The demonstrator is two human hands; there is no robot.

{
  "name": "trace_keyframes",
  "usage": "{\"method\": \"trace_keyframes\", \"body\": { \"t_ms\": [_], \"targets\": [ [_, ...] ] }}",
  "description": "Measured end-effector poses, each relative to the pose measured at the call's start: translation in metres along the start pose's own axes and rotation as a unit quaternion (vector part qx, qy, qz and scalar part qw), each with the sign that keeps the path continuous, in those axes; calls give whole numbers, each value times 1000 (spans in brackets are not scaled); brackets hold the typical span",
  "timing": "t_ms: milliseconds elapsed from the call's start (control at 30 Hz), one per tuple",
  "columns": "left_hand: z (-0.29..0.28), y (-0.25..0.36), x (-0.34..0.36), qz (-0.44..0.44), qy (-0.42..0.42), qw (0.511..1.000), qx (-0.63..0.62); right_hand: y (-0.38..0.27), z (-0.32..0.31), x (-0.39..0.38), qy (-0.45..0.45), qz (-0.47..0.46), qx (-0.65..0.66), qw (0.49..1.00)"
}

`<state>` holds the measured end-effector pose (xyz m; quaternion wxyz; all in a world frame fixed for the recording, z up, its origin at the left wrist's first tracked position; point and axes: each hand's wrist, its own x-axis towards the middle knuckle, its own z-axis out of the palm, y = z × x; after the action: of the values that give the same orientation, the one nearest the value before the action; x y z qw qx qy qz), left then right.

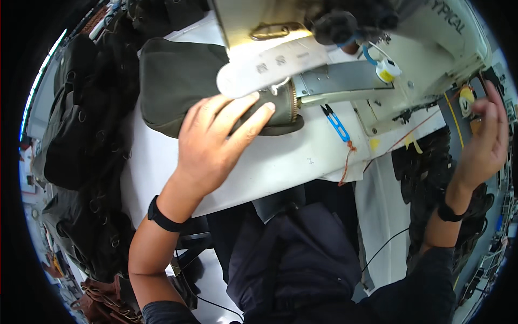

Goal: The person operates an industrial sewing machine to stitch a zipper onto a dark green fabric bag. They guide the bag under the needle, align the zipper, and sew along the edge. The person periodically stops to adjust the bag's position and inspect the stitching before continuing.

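A dark olive bag (pixel 183 70) with a brass zipper along its right end sits over the narrow arm (pixel 345 81) of a sewing machine. My left hand (pixel 216 129) lies on top of the bag, fingers stretched and thumb apart, near the zipper end. Just beyond those fingertips, a long white plate (pixel 275 62) with rounded ends covers part of the bag. At the far right my right hand (pixel 488 132) is raised beside the machine, fingers extended, with nothing visible in it. The needle area is hidden behind the machine head.
Blue thread snips (pixel 337 124) with an orange cord lie on the white table (pixel 259 173), right of the bag. The cream machine body (pixel 431 59) fills the upper right. Dark bags (pixel 81 119) are heaped along the left, and brown leather pieces (pixel 105 299) lie at lower left.
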<state>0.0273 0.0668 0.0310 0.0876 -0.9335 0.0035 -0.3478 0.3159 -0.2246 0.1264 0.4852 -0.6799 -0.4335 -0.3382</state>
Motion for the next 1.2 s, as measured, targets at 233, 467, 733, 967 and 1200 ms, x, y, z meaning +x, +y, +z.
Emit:
{"method": "trace_keyframes", "body": {
  "t_ms": [233,467,733,967,1200],
  "targets": [
    [-2,-58,5,105,-18,994,35,-50,71,-83,-232,158,180,943],
    [2,0,7,-87,33,992,-89,-77,137,-83,-266,162,249,917],
    [39,41,13,-258,115,935,-214,-94,163,-86,-276,269,330,862],
    [24,22,10,-215,126,947,-201,-101,157,-89,-320,386,413,761],
    [19,3,20,-72,101,988,-89,-113,168,-96,-278,425,437,742]
  ]
}}
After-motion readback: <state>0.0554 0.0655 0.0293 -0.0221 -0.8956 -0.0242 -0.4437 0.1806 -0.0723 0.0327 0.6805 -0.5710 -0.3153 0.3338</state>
